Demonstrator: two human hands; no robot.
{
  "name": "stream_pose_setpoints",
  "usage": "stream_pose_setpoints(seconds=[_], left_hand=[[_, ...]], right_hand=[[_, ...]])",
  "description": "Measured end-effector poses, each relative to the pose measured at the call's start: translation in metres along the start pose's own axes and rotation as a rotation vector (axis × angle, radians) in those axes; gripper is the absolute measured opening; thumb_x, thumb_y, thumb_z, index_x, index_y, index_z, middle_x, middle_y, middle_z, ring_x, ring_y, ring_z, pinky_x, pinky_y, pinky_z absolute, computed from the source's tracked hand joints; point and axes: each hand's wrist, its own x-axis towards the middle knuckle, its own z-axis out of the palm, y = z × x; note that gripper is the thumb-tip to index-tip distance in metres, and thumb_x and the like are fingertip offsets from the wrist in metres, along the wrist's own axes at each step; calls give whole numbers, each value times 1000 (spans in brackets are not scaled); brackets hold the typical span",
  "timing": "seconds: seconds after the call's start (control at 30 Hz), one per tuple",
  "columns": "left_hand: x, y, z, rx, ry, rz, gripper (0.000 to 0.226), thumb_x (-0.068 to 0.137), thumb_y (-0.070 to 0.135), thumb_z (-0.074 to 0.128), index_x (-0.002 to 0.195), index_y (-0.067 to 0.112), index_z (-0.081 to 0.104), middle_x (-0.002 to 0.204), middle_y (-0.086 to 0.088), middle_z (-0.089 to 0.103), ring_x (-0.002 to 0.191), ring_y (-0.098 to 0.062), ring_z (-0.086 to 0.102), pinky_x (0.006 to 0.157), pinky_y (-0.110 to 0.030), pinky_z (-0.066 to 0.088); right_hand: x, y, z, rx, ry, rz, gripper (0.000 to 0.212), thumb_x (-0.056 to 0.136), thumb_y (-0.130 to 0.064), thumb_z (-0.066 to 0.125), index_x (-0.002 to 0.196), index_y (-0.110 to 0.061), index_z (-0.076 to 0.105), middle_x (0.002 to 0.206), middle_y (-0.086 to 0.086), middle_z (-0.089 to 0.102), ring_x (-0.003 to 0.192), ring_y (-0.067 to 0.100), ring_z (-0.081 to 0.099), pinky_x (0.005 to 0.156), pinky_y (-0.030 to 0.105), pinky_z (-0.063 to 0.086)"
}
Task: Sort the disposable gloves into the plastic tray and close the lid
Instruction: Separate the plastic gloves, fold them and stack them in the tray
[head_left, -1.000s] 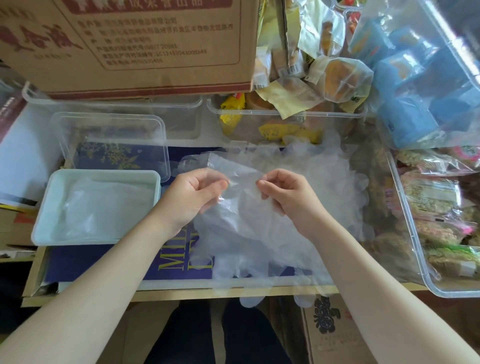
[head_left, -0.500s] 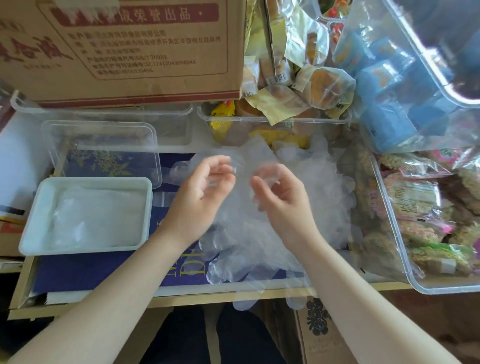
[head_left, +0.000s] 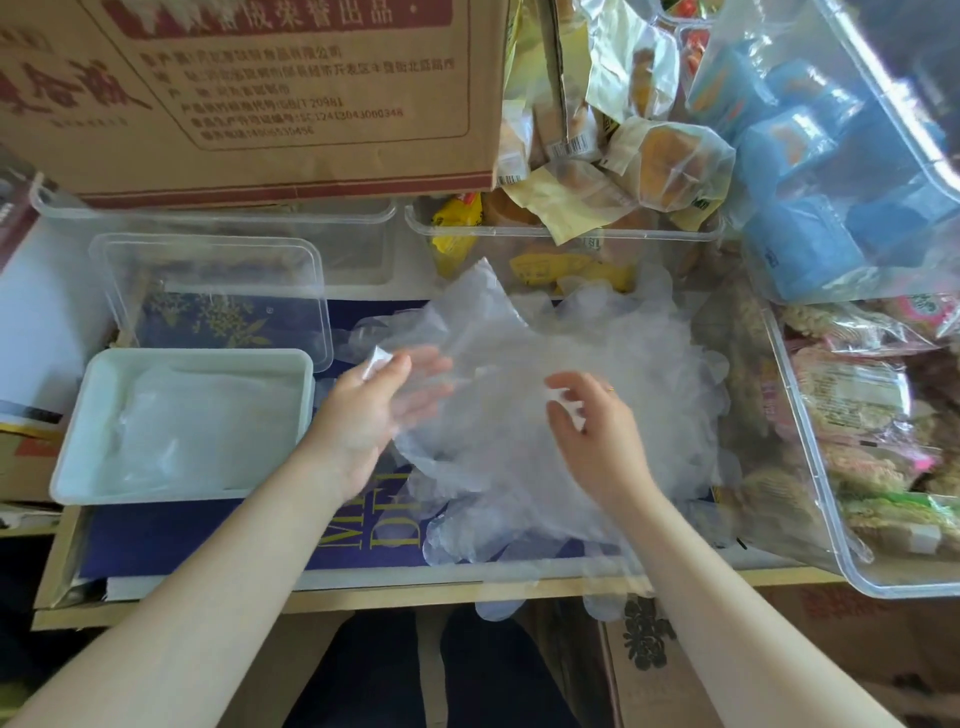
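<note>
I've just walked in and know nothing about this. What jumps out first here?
Two bare hands, left hand and right hand, work at a heap of clear gloves in the middle of the table. Left of them sits a white tray already holding some gloves, with its clear lid lying just behind. A big cardboard box and bins of wrapped snacks crowd the back and right.

Two bare forearms reach forward, hands close together.
Left hand lies palm-up, fingers straight; right hand hovers beside it, fingers loosely curled.
</note>
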Motion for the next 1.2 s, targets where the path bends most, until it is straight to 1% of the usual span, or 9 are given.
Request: stream_pose_setpoints(seconds=[0.1, 0.2, 0.4, 0.5, 0.67, 0.83, 0.97, 1.07, 1.2], left_hand=[[16, -14, -17, 37, 113, -134, 26, 100, 11, 37, 119, 9, 55, 104, -9, 67, 79, -14, 66, 70, -25, 51], [24, -23, -24, 131, 146, -117, 28, 98, 6, 41, 122, 12, 54, 92, -3, 67, 72, -10, 68, 68, -24, 49], [25, -20, -12, 190, 112, 8, 26, 101, 13, 36, 113, 26, 56, 96, -3, 68, 90, -20, 65, 71, -26, 49], [25, -13, -6, 146, 115, 86, 26, 102, 18, 33, 117, 21, 55, 100, 2, 68, 86, -15, 66, 70, -21, 51], [18, 8, 4, 133, 90, 281, 28, 102, 18, 34, 107, 24, 62, 115, 4, 65, 94, -11, 67, 77, -20, 51], [6, 35, 15, 151, 101, 478, 31, 101, 12, 35, 106, 24, 63, 116, 8, 65, 99, -12, 66, 82, -20, 50], [-1, 50, 23, 231, 66, 547, 33, 101, 10, 35, 106, 27, 63, 118, 9, 63, 100, -11, 66, 85, -22, 50], [-5, 55, 29, 251, 43, 566, 34, 101, 11, 35, 104, 31, 63, 117, 11, 64, 100, -11, 65, 86, -23, 49], [-15, 64, 36, 259, -2, 587, 34, 102, 13, 34, 106, 31, 62, 116, 11, 64, 101, -10, 65, 87, -23, 49]], right_hand=[[16, 49, -9, -412, -139, 238, 47, 93, -24, 52, 137, -13, 41, 150, 10, 32, 134, 29, 33, 106, 37, 30], [23, 65, -14, -614, -235, 273, 61, 95, -35, 48, 147, -15, 22, 157, 9, 12, 143, 29, 12, 114, 40, 15], [36, 59, -17, -668, -147, 186, 41, 90, -31, 57, 125, -12, 48, 122, 12, 51, 111, 32, 47, 86, 38, 39], [34, 58, -20, -653, -91, 136, 21, 94, -24, 50, 105, -9, 57, 109, 10, 52, 92, 29, 51, 66, 33, 41], [27, 50, -30, -722, -10, 52, 27, 99, -24, 42, 97, -5, 61, 102, 10, 51, 69, 30, 47, 52, 30, 34], [28, 17, -53, -445, 116, 139, 41, 92, -25, 56, 129, -8, 48, 117, 16, 53, 90, 35, 58, 67, 36, 44], [34, -12, -85, -28, -20, 370, 50, 84, -11, 58, 131, -16, 40, 82, 1, 58, 68, 11, 54, 55, 23, 41], [30, -29, -101, 121, -106, 269, 38, 83, -9, 65, 118, -16, 52, 83, 1, 62, 71, 14, 57, 67, 26, 44], [20, -53, -121, 169, -146, 3, 16, 83, -5, 67, 75, -19, 65, 57, -16, 62, 57, -3, 50, 64, 15, 40]])
